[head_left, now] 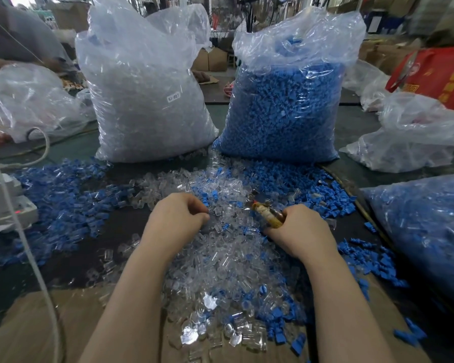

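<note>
A heap of small clear plastic caps covers the middle of the dark table, with small blue plastic plugs scattered around it. My left hand hovers over the clear caps with its fingers curled; whether they pinch a piece is hidden. My right hand grips a tape-wrapped tool, its tip pointing up and left over the heap.
Two tall plastic bags stand behind the heap: one of clear caps, one of blue plugs. Another bag of blue parts lies at right. A white cable and a power strip sit at left. Cardboard lies at the near edge.
</note>
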Tool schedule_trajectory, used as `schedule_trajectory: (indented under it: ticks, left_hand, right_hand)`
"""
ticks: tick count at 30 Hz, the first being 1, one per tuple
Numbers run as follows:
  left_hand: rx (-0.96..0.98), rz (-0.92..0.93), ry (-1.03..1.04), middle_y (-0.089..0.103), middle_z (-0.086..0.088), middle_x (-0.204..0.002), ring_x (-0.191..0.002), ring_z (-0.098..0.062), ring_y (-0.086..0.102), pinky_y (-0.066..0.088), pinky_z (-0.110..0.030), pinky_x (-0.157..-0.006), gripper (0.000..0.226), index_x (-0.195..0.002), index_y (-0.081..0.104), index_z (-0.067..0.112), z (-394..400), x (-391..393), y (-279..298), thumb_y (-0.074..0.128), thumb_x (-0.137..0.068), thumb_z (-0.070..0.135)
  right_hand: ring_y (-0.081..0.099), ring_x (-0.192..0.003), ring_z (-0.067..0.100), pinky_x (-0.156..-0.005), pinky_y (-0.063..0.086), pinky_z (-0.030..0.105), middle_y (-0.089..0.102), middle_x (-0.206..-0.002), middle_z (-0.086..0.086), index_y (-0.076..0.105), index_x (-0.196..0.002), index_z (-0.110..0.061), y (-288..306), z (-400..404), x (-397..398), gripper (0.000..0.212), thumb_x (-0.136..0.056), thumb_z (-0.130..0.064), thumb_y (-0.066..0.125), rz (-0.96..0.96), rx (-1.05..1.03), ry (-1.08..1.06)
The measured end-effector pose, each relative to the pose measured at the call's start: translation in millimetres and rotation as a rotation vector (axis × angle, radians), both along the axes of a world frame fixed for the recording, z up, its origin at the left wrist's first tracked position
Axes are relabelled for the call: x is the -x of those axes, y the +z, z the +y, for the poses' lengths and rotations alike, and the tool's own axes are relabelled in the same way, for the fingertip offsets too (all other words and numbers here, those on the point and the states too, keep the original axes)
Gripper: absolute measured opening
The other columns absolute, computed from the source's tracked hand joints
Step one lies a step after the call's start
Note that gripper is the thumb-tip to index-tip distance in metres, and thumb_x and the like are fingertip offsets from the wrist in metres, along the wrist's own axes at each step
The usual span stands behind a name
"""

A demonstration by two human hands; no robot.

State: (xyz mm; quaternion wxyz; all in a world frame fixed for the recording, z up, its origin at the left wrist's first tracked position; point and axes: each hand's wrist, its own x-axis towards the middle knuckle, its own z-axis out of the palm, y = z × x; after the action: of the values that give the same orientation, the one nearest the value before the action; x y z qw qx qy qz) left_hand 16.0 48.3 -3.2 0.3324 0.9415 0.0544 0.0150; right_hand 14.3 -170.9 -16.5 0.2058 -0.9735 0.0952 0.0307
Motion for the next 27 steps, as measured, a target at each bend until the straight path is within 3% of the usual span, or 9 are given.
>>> schedule_trajectory:
  ticks: [5, 8, 10, 13, 15, 22, 27]
  left_hand:
    - [0.002, -0.033, -0.051, 0.065, 0.017, -0.075, -0.074, 0.0, 0.061, 0.049, -0.023, -0.066, 0.017, -0.073, 0.062, 0.035, -11.1, 0.8, -2.2, 0.075, -0.084, 0.03]
    - [-0.008, -0.052, -0.088, 0.065, 0.016, -0.079, -0.077, -0.002, 0.061, 0.053, -0.028, -0.075, 0.015, -0.077, 0.063, 0.034, -21.1, 2.2, -4.3, 0.073, -0.086, 0.029]
    - [-0.069, -0.065, -0.085, 0.066, 0.01, -0.091, -0.084, -0.008, 0.061, 0.053, -0.032, -0.081, 0.007, -0.091, 0.065, 0.031, -24.9, 2.4, -6.2, 0.068, -0.09, 0.025]
    - [-0.17, -0.065, -0.098, 0.062, 0.002, -0.112, -0.096, -0.017, 0.061, 0.052, -0.036, -0.088, 0.023, -0.117, 0.066, 0.029, -27.2, 2.5, -9.0, 0.061, -0.095, 0.025]
    - [-0.216, -0.061, -0.119, 0.059, 0.0, -0.118, -0.1, -0.019, 0.06, 0.051, -0.034, -0.089, 0.028, -0.122, 0.066, 0.028, -28.7, 2.9, -9.4, 0.062, -0.095, 0.03]
    - [-0.202, -0.088, -0.12, 0.067, 0.004, -0.099, -0.086, -0.013, 0.06, 0.047, -0.027, -0.073, 0.01, -0.1, 0.07, 0.025, -33.3, 2.5, -12.6, 0.067, -0.091, 0.029]
    - [-0.113, -0.126, -0.089, 0.063, 0.011, -0.084, -0.077, -0.006, 0.058, 0.045, -0.025, -0.063, 0.007, -0.091, 0.06, 0.024, -33.4, 1.4, -15.3, 0.063, -0.091, 0.031]
  right_hand:
    - [0.051, -0.065, 0.02, -0.048, 0.029, 0.027, 0.055, -0.073, 0.0, 0.052, -0.075, -0.023, -1.3, 3.0, 0.1, 0.02, -0.082, -0.034, 0.067, -0.029, 0.039, -0.011]
    - [0.05, -0.07, 0.024, -0.05, 0.028, 0.029, 0.051, -0.075, -0.001, 0.045, -0.075, -0.024, -2.6, 2.1, 1.3, 0.02, -0.083, -0.032, 0.062, -0.067, 0.021, -0.019]
    - [0.052, -0.07, 0.024, -0.05, 0.028, 0.029, 0.053, -0.076, 0.0, 0.046, -0.078, -0.024, -2.9, 2.0, 1.0, 0.016, -0.084, -0.029, 0.06, -0.117, -0.031, -0.028]
    - [0.05, -0.063, 0.019, -0.049, 0.028, 0.028, 0.055, -0.072, 0.001, 0.047, -0.074, -0.021, -2.9, 3.0, -0.3, 0.017, -0.086, -0.025, 0.058, -0.191, -0.123, -0.062]
    - [0.05, -0.064, 0.018, -0.049, 0.028, 0.028, 0.056, -0.072, 0.0, 0.048, -0.074, -0.021, -2.6, 4.7, -1.2, 0.017, -0.087, -0.025, 0.059, -0.221, -0.15, -0.071]
    - [0.054, -0.075, 0.026, -0.061, 0.035, 0.031, 0.059, -0.087, 0.005, 0.052, -0.081, -0.021, -2.6, 9.3, -0.9, 0.012, -0.087, -0.027, 0.061, -0.316, -0.162, -0.021]
    - [0.047, -0.065, 0.006, -0.056, 0.033, 0.029, 0.055, -0.075, -0.012, 0.055, -0.085, -0.026, -3.0, 8.9, -2.1, 0.011, -0.087, -0.03, 0.065, -0.359, -0.262, -0.029]
